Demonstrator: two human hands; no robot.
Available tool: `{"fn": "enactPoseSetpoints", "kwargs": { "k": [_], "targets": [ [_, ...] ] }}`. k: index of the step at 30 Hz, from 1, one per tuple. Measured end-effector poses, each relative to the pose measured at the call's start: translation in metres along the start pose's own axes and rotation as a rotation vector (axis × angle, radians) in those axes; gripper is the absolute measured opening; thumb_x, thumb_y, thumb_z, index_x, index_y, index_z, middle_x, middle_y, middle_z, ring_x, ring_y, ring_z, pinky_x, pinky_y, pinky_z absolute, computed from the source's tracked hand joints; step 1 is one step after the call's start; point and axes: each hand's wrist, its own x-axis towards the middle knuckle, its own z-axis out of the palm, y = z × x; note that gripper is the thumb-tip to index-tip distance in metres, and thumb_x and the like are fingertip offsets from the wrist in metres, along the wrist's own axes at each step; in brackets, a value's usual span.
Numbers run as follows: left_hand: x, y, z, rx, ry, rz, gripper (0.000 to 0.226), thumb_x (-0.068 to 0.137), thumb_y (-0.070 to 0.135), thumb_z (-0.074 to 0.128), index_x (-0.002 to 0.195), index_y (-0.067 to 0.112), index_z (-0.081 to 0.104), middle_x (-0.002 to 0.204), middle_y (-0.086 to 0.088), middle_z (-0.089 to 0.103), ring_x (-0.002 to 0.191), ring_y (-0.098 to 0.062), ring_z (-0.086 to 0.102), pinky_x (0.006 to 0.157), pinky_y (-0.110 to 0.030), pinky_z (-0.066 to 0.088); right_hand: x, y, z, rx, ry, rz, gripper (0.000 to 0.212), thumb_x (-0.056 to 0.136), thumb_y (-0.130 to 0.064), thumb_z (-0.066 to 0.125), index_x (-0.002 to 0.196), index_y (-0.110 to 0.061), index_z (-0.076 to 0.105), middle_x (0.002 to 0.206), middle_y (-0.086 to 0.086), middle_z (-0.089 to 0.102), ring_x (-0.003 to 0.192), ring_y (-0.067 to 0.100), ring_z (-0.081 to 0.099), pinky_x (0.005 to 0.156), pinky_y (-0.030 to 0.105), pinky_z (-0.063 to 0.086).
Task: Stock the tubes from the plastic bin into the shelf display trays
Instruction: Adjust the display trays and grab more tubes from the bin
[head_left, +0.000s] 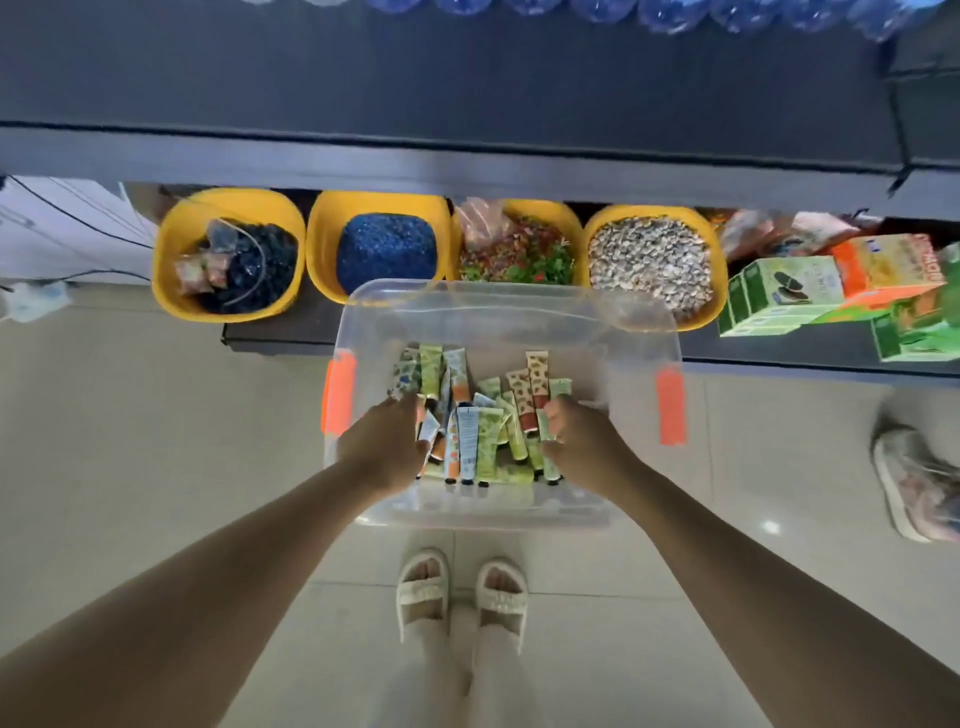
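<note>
Colourful tubes (470, 436) heaped in clear plastic bin (498, 312), both hands (387, 447) inside.

Both bare forearms stretch forward and down from the near corners, converging toward the middle. The left hand (387, 441) is seen back-up, its wrist straight and its fingers pointing away and down, their tips hidden. The right hand (582, 441) sits level with it, just to the right, knuckles up and fingers curled under. The two hands are near each other but apart. Whether either grips anything cannot be told.
</note>
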Motion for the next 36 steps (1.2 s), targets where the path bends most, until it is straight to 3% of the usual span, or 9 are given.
{"fn": "enactPoseSetpoints", "kwargs": {
  "k": [5, 9, 16, 19, 23, 26, 30, 33, 36],
  "targets": [
    [0.052, -0.021, 0.039, -0.017, 0.030, -0.002, 0.033, 0.087, 0.018, 0.053, 0.120, 0.012, 0.048, 0.117, -0.009, 0.055, 0.110, -0.029, 0.053, 0.086, -0.039, 0.048, 0.064, 0.004, 0.065, 0.069, -0.040, 0.007, 0.063, 0.086, -0.013, 0.062, 0.141, -0.009, 0.033, 0.134, 0.013, 0.049, 0.123, 0.028, 0.048, 0.095, 0.031, 0.042],
    [0.093, -0.034, 0.054, -0.072, 0.094, 0.008, 0.036, 0.087, 0.016, 0.054, 0.122, 0.008, 0.048, 0.119, -0.014, 0.053, 0.114, -0.032, 0.050, 0.091, -0.043, 0.046, 0.101, 0.003, 0.101, -0.006, 0.027, -0.011, 0.066, 0.084, -0.010, 0.063, 0.141, -0.011, 0.031, 0.143, 0.011, 0.037, 0.129, 0.027, 0.041, 0.098, 0.034, 0.041],
    [0.152, -0.029, 0.063, -0.149, 0.149, -0.001, 0.038, 0.086, 0.004, 0.050, 0.124, 0.003, 0.043, 0.119, -0.018, 0.058, 0.109, -0.036, 0.055, 0.085, -0.039, 0.047, 0.121, 0.002, 0.117, 0.002, 0.051, 0.065, 0.066, 0.078, -0.009, 0.072, 0.132, -0.002, 0.035, 0.133, 0.019, 0.043, 0.113, 0.031, 0.054, 0.077, 0.031, 0.051],
    [0.166, -0.018, 0.069, -0.143, 0.168, -0.053, 0.045, 0.086, 0.003, 0.051, 0.128, 0.000, 0.035, 0.116, -0.022, 0.057, 0.106, -0.038, 0.055, 0.076, -0.040, 0.041, 0.124, 0.008, 0.111, 0.110, -0.023, 0.109, 0.056, 0.078, -0.014, 0.074, 0.124, -0.002, 0.044, 0.114, 0.013, 0.056, 0.083, 0.020, 0.056, 0.052, 0.022, 0.041],
    [0.178, -0.005, 0.074, -0.112, 0.177, -0.114, 0.051, 0.083, -0.005, 0.057, 0.126, 0.002, 0.030, 0.115, -0.022, 0.055, 0.104, -0.039, 0.055, 0.072, -0.037, 0.037, 0.123, 0.020, 0.102, 0.181, -0.028, 0.097, 0.059, 0.083, -0.016, 0.070, 0.135, -0.006, 0.043, 0.124, 0.011, 0.054, 0.085, 0.019, 0.057, 0.062, 0.024, 0.046],
    [0.181, -0.002, 0.072, -0.223, 0.109, -0.221, 0.064, 0.079, -0.013, 0.054, 0.136, -0.004, 0.026, 0.122, -0.020, 0.054, 0.111, -0.034, 0.053, 0.075, -0.029, 0.041, 0.121, 0.028, 0.089, 0.252, 0.001, 0.084, 0.071, 0.083, -0.020, 0.070, 0.143, -0.007, 0.034, 0.141, 0.013, 0.045, 0.112, 0.025, 0.056, 0.082, 0.025, 0.044],
    [0.161, 0.002, 0.053, -0.283, 0.041, -0.156, 0.036, 0.084, 0.000, 0.056, 0.119, -0.003, 0.048, 0.117, -0.017, 0.058, 0.100, -0.028, 0.056, 0.075, -0.032, 0.047, 0.110, 0.026, 0.062, 0.304, 0.025, 0.077, 0.078, 0.081, -0.025, 0.072, 0.144, -0.005, 0.031, 0.130, 0.018, 0.052, 0.110, 0.025, 0.055, 0.086, 0.027, 0.042],
    [0.132, 0.009, 0.027, -0.380, 0.082, -0.050, 0.033, 0.089, 0.016, 0.060, 0.116, 0.002, 0.048, 0.112, -0.016, 0.059, 0.094, -0.028, 0.055, 0.069, -0.031, 0.039, 0.090, 0.009, 0.028, 0.323, 0.078, 0.026, 0.061, 0.082, -0.023, 0.071, 0.135, -0.006, 0.046, 0.117, 0.018, 0.060, 0.092, 0.019, 0.056, 0.076, 0.026, 0.043],
    [0.096, 0.019, -0.015, -0.433, 0.129, 0.047, 0.031, 0.091, 0.022, 0.058, 0.113, 0.002, 0.050, 0.113, -0.016, 0.061, 0.104, -0.033, 0.057, 0.076, -0.030, 0.039, 0.059, -0.014, -0.016, 0.345, 0.156, -0.044, 0.030, 0.080, -0.019, 0.071, 0.108, -0.013, 0.063, 0.102, 0.010, 0.068, 0.084, 0.018, 0.060, 0.063, 0.021, 0.040]
  ]
}}
